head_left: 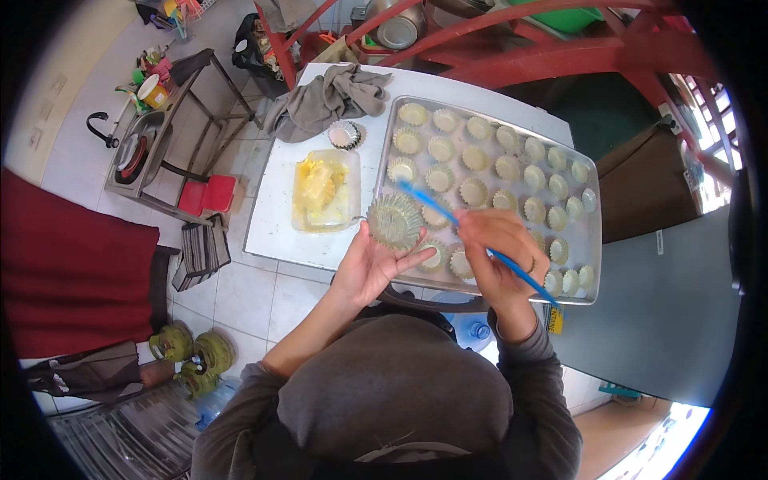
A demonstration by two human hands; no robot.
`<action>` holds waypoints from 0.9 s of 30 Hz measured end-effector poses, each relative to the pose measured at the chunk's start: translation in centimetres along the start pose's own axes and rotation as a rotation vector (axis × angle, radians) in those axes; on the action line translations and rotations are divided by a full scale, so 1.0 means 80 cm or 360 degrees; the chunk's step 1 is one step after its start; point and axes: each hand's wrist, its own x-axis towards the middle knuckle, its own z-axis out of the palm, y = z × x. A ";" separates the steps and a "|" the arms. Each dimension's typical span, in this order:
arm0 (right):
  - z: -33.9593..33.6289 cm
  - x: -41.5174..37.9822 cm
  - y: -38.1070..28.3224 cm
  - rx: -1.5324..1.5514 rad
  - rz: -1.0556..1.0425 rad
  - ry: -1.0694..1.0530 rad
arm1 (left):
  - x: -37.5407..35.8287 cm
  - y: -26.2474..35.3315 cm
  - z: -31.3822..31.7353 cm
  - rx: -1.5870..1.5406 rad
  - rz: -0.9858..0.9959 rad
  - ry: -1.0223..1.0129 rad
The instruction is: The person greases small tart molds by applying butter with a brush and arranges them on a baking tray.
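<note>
My left hand (370, 264) holds up a fluted tart mould (394, 220) by its edge, tilted toward me over the near left corner of the tray. In my right hand (504, 254) is a blue-handled brush (432, 200), its tip just above and right of the mould, apart from it; the bristles are blurred. Below both hands lies a large metal baking tray (593, 232) with rows of small fluted tart moulds (474, 191). Left of the mould stands a clear plastic container (352, 210) with yellow, butter-like fat (320, 182) in it.
The white table (272, 208) bears a crumpled grey cloth (332, 100) and a small stack of fluted moulds (345, 134) behind the container. A sink (148, 144) and a red stool (206, 194) stand to the left. A grey panel (652, 300) borders the table's right side.
</note>
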 end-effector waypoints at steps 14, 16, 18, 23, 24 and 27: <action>-0.009 -0.013 0.005 -0.0054 0.0082 0.0116 | 0.001 -0.032 0.006 -0.0187 -0.0030 0.0041; -0.013 -0.015 -0.010 0.0183 0.0366 0.0276 | 0.001 -0.031 0.006 -0.0072 -0.0008 0.0003; -0.005 -0.026 -0.018 0.0239 0.0517 0.0227 | 0.003 -0.030 0.001 0.0066 -0.0005 -0.0036; -0.012 -0.033 -0.031 0.0735 0.1014 0.0204 | 0.004 -0.027 -0.025 0.0098 -0.0011 -0.0124; -0.014 -0.034 -0.030 0.0670 0.0955 0.0249 | 0.004 -0.026 -0.023 0.0090 0.0006 -0.0122; -0.016 -0.040 -0.026 0.0557 0.0865 0.0244 | 0.006 -0.026 -0.021 0.0087 0.0013 -0.0166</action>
